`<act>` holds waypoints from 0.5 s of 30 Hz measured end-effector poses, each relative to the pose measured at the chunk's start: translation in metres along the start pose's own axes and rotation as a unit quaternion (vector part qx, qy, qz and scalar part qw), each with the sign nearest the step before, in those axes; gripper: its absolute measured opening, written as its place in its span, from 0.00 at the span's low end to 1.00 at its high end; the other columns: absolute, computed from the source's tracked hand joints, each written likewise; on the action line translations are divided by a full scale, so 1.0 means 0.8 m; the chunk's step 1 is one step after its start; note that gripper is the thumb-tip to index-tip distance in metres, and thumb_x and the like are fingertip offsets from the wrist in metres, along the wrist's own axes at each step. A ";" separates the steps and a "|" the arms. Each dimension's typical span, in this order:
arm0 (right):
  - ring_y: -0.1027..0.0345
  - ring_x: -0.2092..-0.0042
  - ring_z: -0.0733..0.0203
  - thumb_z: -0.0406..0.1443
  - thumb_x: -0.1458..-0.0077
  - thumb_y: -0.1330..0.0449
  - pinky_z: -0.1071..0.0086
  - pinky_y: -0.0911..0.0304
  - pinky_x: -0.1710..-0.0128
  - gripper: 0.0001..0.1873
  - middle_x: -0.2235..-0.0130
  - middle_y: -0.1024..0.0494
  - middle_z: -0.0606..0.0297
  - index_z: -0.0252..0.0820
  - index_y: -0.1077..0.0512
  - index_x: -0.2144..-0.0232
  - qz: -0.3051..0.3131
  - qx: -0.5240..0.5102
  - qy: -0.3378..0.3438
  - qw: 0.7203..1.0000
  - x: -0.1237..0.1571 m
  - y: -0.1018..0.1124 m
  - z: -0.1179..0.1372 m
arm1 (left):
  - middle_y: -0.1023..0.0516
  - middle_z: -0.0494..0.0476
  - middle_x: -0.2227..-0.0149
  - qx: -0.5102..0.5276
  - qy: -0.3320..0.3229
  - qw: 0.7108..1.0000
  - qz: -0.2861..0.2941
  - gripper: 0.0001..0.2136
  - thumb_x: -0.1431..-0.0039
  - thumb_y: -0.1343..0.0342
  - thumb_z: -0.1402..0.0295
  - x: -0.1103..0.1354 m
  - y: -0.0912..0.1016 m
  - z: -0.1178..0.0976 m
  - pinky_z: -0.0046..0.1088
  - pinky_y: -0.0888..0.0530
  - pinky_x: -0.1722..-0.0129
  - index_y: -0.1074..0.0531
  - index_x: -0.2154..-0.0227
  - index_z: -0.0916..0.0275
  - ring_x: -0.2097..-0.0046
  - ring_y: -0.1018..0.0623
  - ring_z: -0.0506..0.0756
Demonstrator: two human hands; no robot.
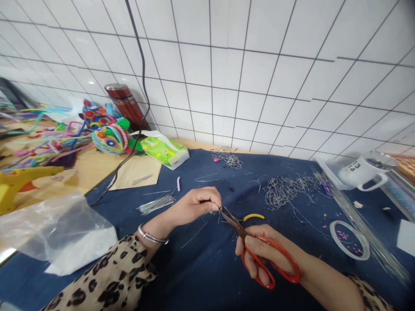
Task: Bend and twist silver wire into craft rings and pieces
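Note:
My right hand (259, 250) grips a pair of scissors (283, 263) with red handles, fingers through the loops. The dark blades point up and left, their tips meeting the fingertips of my left hand (202, 203). That hand is closed in a pinch on a small dark piece, probably wire, too small to make out well. Behind the scissors lies a tool with a yellow handle (253, 216), partly hidden by the blades. A bundle of short straight wires (158, 204) rests left of my left hand on the dark blue cloth (201, 276).
Tangled wire (285, 192) lies at the right, near a round dish (335, 248) with pink bits and long wires (372, 233). A white mug (363, 170) stands beyond. Leftward are a plastic bag (81, 235), a yellow glue gun (19, 183), a green packet (165, 149) and a hanging cable (143, 77).

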State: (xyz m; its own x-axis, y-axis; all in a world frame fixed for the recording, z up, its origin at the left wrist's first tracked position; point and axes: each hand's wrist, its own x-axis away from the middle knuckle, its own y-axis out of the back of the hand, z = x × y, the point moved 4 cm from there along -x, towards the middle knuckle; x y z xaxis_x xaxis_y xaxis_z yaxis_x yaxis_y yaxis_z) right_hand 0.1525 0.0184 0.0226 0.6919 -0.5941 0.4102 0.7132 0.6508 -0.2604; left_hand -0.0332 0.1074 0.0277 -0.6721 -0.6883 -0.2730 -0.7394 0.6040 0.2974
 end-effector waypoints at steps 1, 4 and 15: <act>0.39 0.84 0.73 0.49 0.43 0.51 0.80 0.44 0.85 0.22 0.78 0.30 0.67 0.35 0.34 0.63 0.002 -0.003 0.000 1.000 0.000 0.000 0.000 | 0.33 0.54 0.73 -0.004 -0.001 1.000 0.001 0.09 0.42 0.48 0.68 0.000 0.000 -0.001 0.25 0.34 0.69 0.29 0.73 0.67 0.70 0.32 0.49; 0.40 0.84 0.73 0.50 0.43 0.51 0.80 0.44 0.85 0.22 0.78 0.30 0.67 0.35 0.34 0.63 0.004 -0.006 0.000 1.000 0.001 -0.001 0.001 | 0.33 0.54 0.72 -0.012 -0.005 1.000 0.005 0.09 0.42 0.49 0.68 0.000 0.001 -0.003 0.26 0.33 0.69 0.29 0.73 0.67 0.70 0.32 0.49; 0.39 0.83 0.73 0.50 0.44 0.50 0.80 0.44 0.83 0.22 0.77 0.31 0.67 0.35 0.34 0.62 -0.005 0.026 -0.003 1.000 0.002 -0.002 0.002 | 0.33 0.54 0.72 0.034 0.007 0.999 0.001 0.08 0.43 0.47 0.67 0.002 -0.004 -0.002 0.26 0.33 0.69 0.29 0.73 0.67 0.70 0.32 0.49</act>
State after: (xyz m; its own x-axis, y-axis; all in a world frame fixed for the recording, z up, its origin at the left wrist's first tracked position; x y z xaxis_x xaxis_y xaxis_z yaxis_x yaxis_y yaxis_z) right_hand 0.1524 0.0169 0.0250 0.6848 -0.5976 0.4170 0.7125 0.6691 -0.2112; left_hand -0.0323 0.1037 0.0278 -0.6728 -0.6928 -0.2596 -0.7398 0.6303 0.2352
